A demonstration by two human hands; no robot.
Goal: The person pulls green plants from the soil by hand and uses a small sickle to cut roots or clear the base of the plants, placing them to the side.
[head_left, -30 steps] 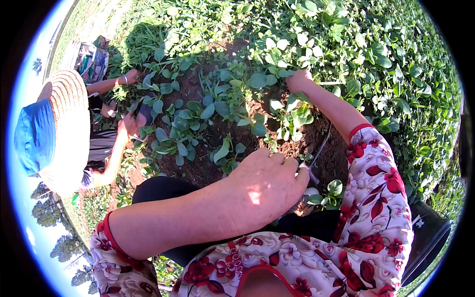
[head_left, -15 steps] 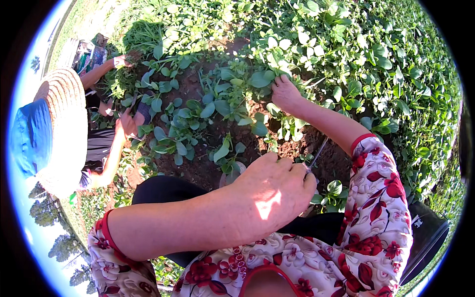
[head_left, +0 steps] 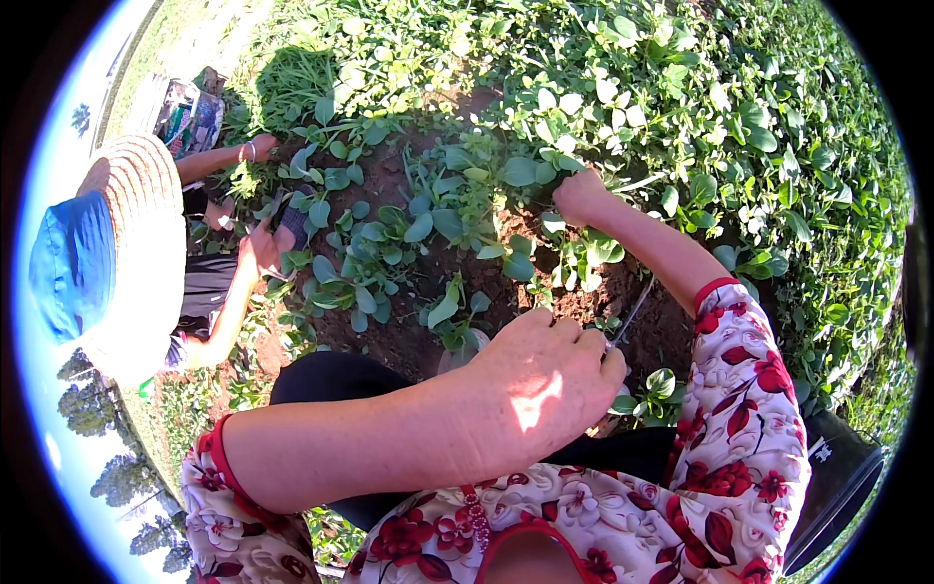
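Presently, in the head view, the right hand (head_left: 584, 198) is drawn slightly back compared with half a second ago, and its fingers look more curled; whether they grip a stem, I cannot tell. Just below it, a leafy plant (head_left: 591, 255) stands in the reddish soil (head_left: 666, 336). The left hand (head_left: 555, 384) remains closed around a thin tool (head_left: 634, 310), whose shaft points toward the right arm. In my judgement, this small change means the work continues at the same clump.
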